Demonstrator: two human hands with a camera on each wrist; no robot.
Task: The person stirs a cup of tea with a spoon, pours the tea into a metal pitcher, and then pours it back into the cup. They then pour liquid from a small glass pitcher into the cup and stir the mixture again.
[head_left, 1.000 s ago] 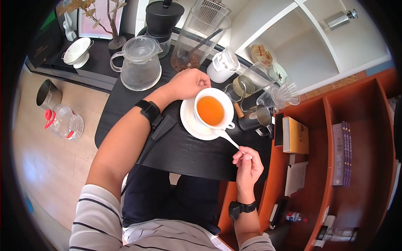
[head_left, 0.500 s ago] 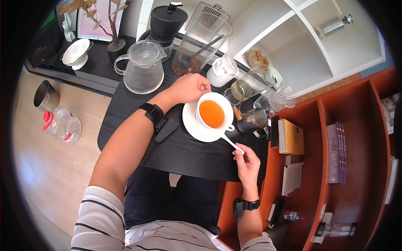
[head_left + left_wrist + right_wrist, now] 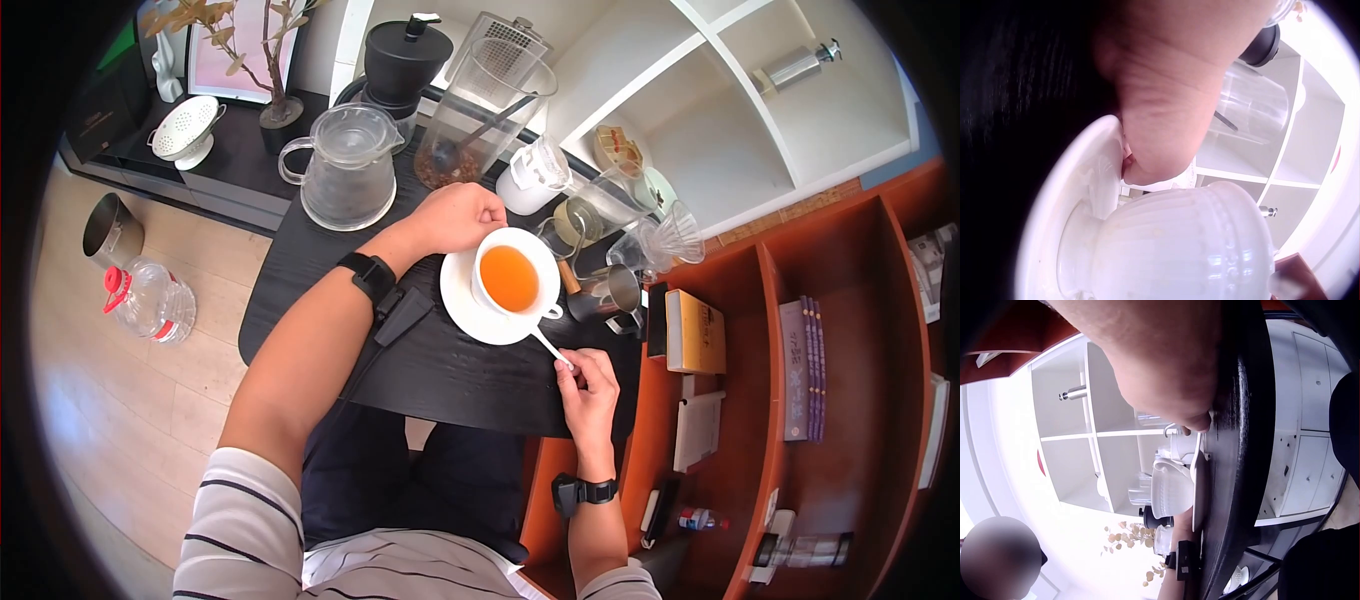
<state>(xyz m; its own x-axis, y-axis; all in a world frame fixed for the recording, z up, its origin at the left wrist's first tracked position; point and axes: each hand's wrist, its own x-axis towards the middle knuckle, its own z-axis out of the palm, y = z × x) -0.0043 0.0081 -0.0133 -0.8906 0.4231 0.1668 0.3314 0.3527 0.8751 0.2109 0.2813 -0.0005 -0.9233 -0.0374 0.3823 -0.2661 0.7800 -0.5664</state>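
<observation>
Black table (image 3: 460, 388), white saucer (image 3: 460, 312) upon it.
Teacup (image 3: 1179, 244) of amber liquid (image 3: 509, 278), on the saucer; left hand (image 3: 462, 216), curled at the saucer's far rim, grip unclear; right hand (image 3: 590, 390), off its near-right edge, pinching the spoon (image 3: 549, 345). Likely hazard: a jogged spoon or tipped saucer would spill the liquid.

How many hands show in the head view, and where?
2: the left hand at the far edge of the white saucer, and the right hand nearer the person, pinching the white spoon. No others appear hidden.
</observation>
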